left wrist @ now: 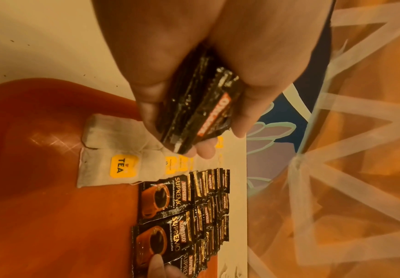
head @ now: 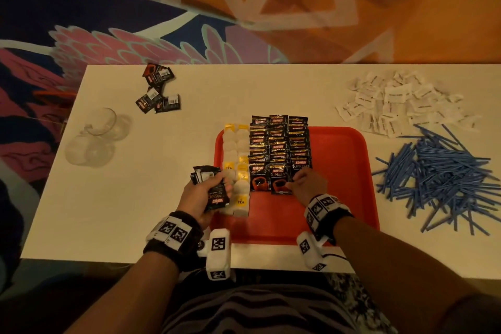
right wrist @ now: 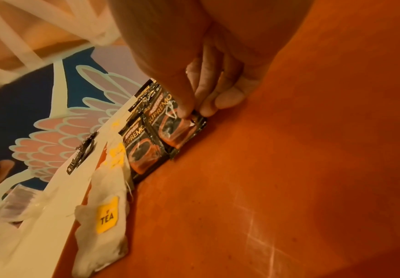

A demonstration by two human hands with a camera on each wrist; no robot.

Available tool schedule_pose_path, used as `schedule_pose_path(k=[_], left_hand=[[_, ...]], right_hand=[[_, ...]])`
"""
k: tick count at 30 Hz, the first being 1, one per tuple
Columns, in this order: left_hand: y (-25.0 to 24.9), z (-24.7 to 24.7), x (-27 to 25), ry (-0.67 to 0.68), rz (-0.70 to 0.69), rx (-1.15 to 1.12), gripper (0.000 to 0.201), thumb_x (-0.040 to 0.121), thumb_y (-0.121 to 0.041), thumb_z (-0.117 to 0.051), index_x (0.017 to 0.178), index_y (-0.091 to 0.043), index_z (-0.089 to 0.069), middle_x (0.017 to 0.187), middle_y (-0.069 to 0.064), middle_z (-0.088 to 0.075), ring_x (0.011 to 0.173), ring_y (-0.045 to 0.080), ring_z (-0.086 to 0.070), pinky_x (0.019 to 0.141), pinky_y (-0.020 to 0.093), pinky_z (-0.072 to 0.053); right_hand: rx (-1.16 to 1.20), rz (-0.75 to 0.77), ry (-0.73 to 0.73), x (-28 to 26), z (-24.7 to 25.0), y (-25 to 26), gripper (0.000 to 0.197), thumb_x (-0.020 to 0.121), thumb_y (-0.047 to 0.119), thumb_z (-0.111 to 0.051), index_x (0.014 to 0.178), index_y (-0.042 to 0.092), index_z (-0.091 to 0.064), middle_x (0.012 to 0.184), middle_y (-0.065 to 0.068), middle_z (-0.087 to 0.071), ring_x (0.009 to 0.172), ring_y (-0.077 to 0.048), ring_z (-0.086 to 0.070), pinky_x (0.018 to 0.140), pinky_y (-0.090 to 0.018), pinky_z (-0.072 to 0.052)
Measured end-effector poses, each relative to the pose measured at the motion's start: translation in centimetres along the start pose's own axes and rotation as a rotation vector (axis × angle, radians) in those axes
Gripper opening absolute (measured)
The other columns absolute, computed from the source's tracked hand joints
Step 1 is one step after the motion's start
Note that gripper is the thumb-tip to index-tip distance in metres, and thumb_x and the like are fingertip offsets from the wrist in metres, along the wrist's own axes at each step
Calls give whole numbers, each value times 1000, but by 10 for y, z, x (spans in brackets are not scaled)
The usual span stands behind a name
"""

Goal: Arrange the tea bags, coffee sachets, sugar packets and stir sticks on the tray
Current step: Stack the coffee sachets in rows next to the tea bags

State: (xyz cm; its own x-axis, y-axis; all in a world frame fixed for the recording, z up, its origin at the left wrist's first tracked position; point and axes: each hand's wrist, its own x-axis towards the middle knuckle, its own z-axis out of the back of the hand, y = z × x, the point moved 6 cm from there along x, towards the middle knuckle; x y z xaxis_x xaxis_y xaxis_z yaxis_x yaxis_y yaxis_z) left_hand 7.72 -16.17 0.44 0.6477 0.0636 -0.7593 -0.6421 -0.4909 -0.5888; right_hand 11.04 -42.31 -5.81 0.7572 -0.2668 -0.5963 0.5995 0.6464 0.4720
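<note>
On the red tray (head: 339,171), tea bags (head: 235,165) lie in two columns along its left side. Beside them, black coffee sachets (head: 279,149) overlap in three columns. My left hand (head: 210,188) grips a stack of coffee sachets (left wrist: 194,112) over the tray's left edge, above the tea bags (left wrist: 113,167). My right hand (head: 294,183) pinches the right edge of the nearest sachet (right wrist: 177,131) of the middle column between thumb and fingertips (right wrist: 208,111), flat on the tray (right wrist: 289,169). A sugar packet pile (head: 393,106) and blue stir sticks (head: 444,176) lie right of the tray.
A few loose coffee sachets (head: 158,89) lie at the white table's far left. Clear glass cups (head: 97,138) stand near the left edge. The tray's right half is bare red surface. A patterned carpet lies beyond the table.
</note>
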Motion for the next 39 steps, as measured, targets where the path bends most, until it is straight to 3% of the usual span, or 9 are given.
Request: schedule_pose_path(k=[10, 15, 18, 22, 26, 30, 33, 36, 39], left_hand=[[6, -7, -2, 73, 111, -108, 35, 81, -19, -54, 110, 1, -59, 84, 15, -63, 69, 23, -61, 57, 29, -54], [6, -16, -1, 87, 104, 13, 30, 90, -10, -49, 116, 3, -58, 81, 16, -70, 63, 25, -67, 50, 28, -52], [3, -19, 0, 51, 33, 131, 18, 93, -3, -58, 110, -2, -65, 85, 17, -75, 69, 28, -74, 50, 35, -56], [2, -30, 0, 92, -6, 233, 35, 84, -8, -74, 119, -12, -68, 106, 18, -74, 95, 38, -72, 71, 56, -58], [1, -53, -8, 162, -42, 258, 52, 74, -15, -80, 124, -13, -66, 111, 16, -73, 100, 35, -71, 74, 49, -59], [2, -62, -11, 144, 22, 185, 49, 73, -42, -77, 111, -12, -67, 81, 7, -69, 67, 23, -65, 59, 35, -53], [9, -68, -10, 169, 158, 57, 48, 74, -62, -69, 92, -17, -68, 70, 4, -58, 55, 16, -53, 49, 28, -45], [2, -77, -14, 179, 65, 29, 22, 87, -28, -68, 104, -14, -69, 95, 14, -71, 70, 23, -70, 56, 32, -55], [-13, -84, -18, 202, -109, 25, 29, 89, 4, -61, 110, -15, -65, 98, 12, -75, 82, 25, -74, 62, 36, -59]], right_hand=[[19, 10, 8, -7, 1, 1, 22, 82, 31, -75, 86, 24, -55, 96, 5, -63, 90, -12, -59, 53, -14, -33], [-5, 50, 23, -8, 9, -1, 18, 84, 34, -72, 84, 28, -55, 104, 6, -66, 104, -16, -59, 79, -24, -47], [-9, 149, 57, -19, 17, 12, 16, 88, 37, -67, 90, 23, -58, 97, 8, -65, 93, -9, -61, 73, -20, -43], [243, 287, 231, -47, 19, 49, 22, 87, 42, -67, 90, 21, -64, 86, 6, -69, 73, -7, -67, 66, -24, -54], [414, 333, 353, -67, 27, 80, 23, 85, 25, -73, 104, 15, -65, 85, 5, -69, 58, -7, -61, 53, -21, -48], [650, 340, 156, -69, 54, 89, 14, 82, 6, -74, 92, 12, -67, 88, -6, -71, 60, -11, -67, 54, -20, -51], [636, 531, 107, -77, 69, 99, 15, 82, -4, -70, 88, 10, -72, 93, -7, -73, 73, -5, -68, 64, -18, -54], [419, 671, 144, -91, 68, 102, 28, 81, -13, -60, 84, 10, -75, 99, 0, -72, 83, 2, -67, 76, -13, -53], [437, 595, 150, -89, 67, 91, 32, 85, -9, -57, 94, 19, -70, 114, 4, -67, 85, 1, -67, 75, -22, -58]])
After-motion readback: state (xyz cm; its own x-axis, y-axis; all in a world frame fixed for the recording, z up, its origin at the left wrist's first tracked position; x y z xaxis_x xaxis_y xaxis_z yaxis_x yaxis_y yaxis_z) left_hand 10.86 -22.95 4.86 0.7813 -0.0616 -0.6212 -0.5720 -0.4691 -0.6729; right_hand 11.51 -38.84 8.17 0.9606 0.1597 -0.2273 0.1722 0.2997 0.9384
